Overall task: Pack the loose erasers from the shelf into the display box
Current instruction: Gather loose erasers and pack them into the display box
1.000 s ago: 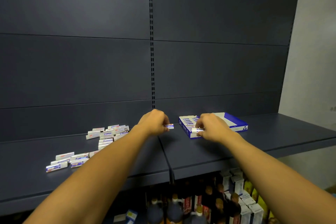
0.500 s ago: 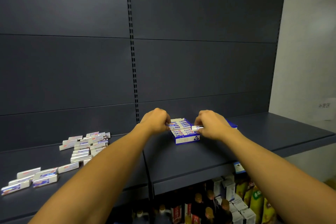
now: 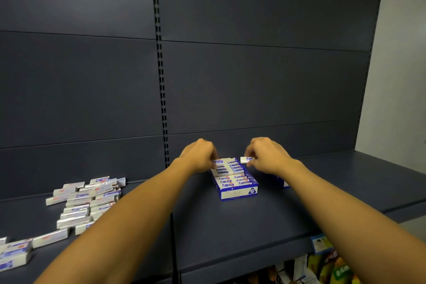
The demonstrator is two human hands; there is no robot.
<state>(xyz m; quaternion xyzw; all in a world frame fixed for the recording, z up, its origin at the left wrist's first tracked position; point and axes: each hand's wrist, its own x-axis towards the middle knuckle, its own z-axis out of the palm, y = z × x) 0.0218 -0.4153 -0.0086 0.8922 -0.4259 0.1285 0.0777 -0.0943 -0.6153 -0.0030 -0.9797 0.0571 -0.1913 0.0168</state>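
Your right hand [image 3: 267, 157] is curled, thumb and fingertips pinching one small white eraser [image 3: 246, 159] by its end; it sticks out leftward, just above the far right corner of the display box [image 3: 237, 193]. Your left hand [image 3: 200, 157] is also curled, knuckles up, fingertips down at the box's far left corner, touching the erasers there. Can't tell whether it actually grips one; the fingers hide the contact.

Box: small open cardboard tray, blue and white, rectangular, low walls, white front panel with a round mark. It sits flat on the dark shelf [image 3: 230, 233], right of the slotted upright [image 3: 161, 76]. Packed erasers [image 3: 230, 175] lie flat inside in neat rows, blue-and-white printed sleeves, glossy.

Loose erasers [image 3: 85, 200]: an untidy pile of flat rectangular blocks in shiny wrap, well left of the box on the same shelf, and a few more [image 3: 13, 252] near the left edge.

Shelf and back panels are matte dark grey-blue metal, smooth. A blue box part [image 3: 280, 181] shows under your right wrist. Colourful packets [image 3: 329, 267] sit on the level below, bottom right.
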